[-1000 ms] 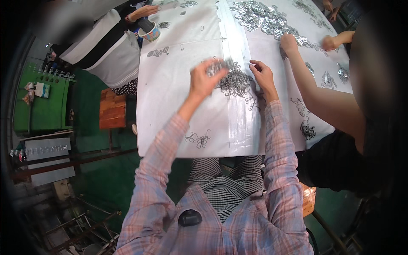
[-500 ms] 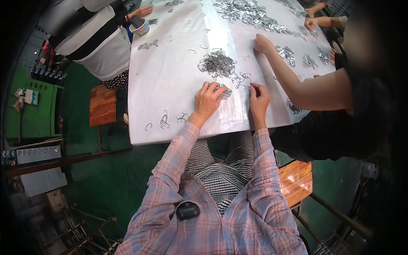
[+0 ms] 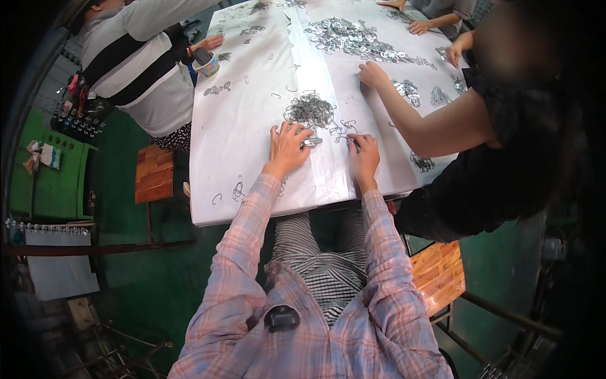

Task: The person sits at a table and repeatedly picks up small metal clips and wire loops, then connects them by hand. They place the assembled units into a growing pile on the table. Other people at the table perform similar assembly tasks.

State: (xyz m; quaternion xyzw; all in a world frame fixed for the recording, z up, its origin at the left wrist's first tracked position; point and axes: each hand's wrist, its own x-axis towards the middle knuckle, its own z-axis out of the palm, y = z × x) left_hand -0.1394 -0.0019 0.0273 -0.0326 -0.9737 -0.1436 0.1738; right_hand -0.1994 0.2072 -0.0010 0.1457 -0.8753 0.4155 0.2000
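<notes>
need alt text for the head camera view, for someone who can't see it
Seen from above, a seated person in a plaid shirt rests the left hand and right hand on a white-covered table, beside a pile of small bent wire pieces. Other people sit around the table, one reaching an arm toward a larger heap of metal parts.

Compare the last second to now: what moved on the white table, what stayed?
Both hands came back off the tangled pile of grey wire clips toward the near edge. The left hand now rests flat beside a small shiny metal piece; the right hand touches loose clips. The white plastic-covered table and the co-workers' places are unchanged.
</notes>
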